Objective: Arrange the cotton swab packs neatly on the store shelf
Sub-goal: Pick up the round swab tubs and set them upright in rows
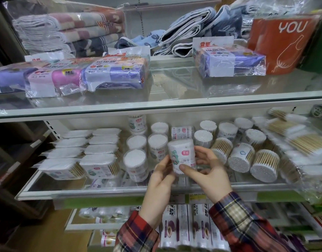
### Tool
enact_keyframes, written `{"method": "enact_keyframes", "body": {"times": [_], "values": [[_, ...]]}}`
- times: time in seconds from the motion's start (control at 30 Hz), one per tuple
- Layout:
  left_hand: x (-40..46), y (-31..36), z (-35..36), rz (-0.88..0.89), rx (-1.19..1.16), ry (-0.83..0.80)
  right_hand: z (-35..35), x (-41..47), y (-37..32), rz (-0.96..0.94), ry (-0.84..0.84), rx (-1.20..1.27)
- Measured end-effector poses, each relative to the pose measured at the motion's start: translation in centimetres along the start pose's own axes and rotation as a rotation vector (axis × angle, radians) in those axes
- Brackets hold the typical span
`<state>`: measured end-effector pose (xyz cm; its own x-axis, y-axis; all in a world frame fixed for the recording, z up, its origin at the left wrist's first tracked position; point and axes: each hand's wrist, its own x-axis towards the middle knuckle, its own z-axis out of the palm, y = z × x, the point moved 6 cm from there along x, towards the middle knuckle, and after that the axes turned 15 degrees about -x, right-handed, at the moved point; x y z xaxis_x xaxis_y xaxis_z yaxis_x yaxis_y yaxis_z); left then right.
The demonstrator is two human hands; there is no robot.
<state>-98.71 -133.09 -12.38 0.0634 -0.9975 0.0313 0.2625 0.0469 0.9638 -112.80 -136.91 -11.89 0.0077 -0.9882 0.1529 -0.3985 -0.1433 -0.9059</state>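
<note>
I have a round tub of cotton swabs (182, 157) held in both hands just in front of the middle shelf (120, 192), above its front edge. My left hand (159, 180) wraps the tub's lower left side with fingers curled round it, and my right hand (207, 171) grips the right side, thumb across the base of the label. Both are grasping the tub; neither is released.

The risks I see from here: the tub is smooth clear plastic and could slip through my fingers as I pass it to one hand. Setting it down, I could knock the upright tubs (157, 144) just behind it, which stand close together, or bump the tubs lying on their sides (240, 157) to the right, which look free to roll toward the shelf front. The gap in front of the standing row looks narrow, so a tilted placement may topple a neighbour.

The tub's long axis runs nearly vertical, leaning slightly with the top toward the left. Its white lid end points up and a little away from me, and the label faces me.
</note>
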Motion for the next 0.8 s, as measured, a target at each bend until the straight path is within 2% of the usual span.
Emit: {"method": "enact_keyframes", "body": {"times": [0.17,0.4,0.53,0.8], "values": [[-0.2,0.2,-0.7,0.044,0.036,0.045,0.4,0.1,0.9,0.031,-0.071,0.011],[-0.5,-0.7,-0.7,-0.012,-0.006,0.067,0.7,0.9,1.7,0.034,-0.132,-0.027],[-0.7,-1.3,-1.3,-0.059,0.018,0.119,1.6,1.3,2.3,0.024,-0.187,-0.097],[-1.4,-1.2,-1.8,-0.116,0.067,0.113,4.4,1.6,2.5,0.020,-0.235,-0.305]]}}
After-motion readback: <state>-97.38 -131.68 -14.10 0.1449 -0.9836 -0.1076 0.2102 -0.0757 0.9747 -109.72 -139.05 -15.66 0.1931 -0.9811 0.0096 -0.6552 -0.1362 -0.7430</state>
